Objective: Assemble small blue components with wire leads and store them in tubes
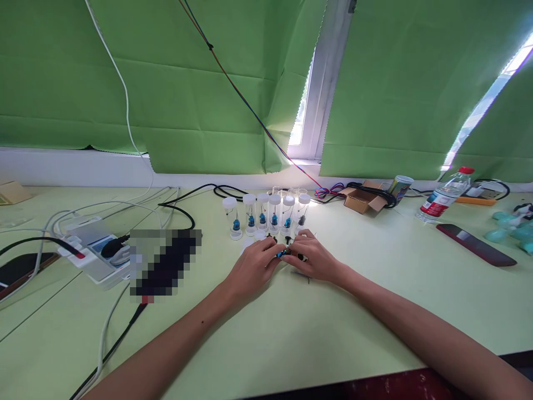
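Note:
My left hand [255, 265] and my right hand [313, 256] meet on the pale green table [291, 328], fingertips pinched together on a small blue and black part [283, 253]. Just beyond them stands a row of several clear vials with white caps [268, 215], most with a blue piece inside, one with a dark piece. A few loose white caps [254, 239] and small black parts [288, 240] lie between the vials and my hands.
A white power strip [89, 250] with plugs and cables sits at left beside a blurred-out patch. A cardboard box [361, 199], a can [400, 188], a water bottle [443, 201] and a dark phone [474, 244] lie at right. Green blinds hang behind.

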A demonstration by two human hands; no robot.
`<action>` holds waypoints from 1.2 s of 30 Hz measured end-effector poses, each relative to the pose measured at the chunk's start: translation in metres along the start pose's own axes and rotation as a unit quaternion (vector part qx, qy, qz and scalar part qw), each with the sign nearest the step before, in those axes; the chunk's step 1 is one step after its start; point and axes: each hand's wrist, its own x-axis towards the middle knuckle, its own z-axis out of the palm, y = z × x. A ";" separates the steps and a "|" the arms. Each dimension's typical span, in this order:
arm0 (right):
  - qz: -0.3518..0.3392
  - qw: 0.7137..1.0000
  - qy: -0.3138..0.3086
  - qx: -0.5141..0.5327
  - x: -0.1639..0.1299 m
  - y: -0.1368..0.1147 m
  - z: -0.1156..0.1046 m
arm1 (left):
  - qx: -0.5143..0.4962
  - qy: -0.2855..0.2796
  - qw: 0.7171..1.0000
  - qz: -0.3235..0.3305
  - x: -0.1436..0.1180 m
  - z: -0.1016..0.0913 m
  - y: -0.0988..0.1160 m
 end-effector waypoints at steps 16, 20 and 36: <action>0.012 1.000 -0.016 -0.003 0.001 -0.002 -0.002 | 0.000 0.016 1.000 0.010 -0.001 0.001 -0.002; 0.015 1.000 -0.021 -0.016 0.000 -0.002 -0.001 | 0.002 0.025 0.999 0.022 -0.001 0.002 -0.003; 0.023 0.999 -0.032 0.003 -0.001 -0.001 0.001 | 0.004 0.025 0.999 0.027 0.000 0.001 -0.001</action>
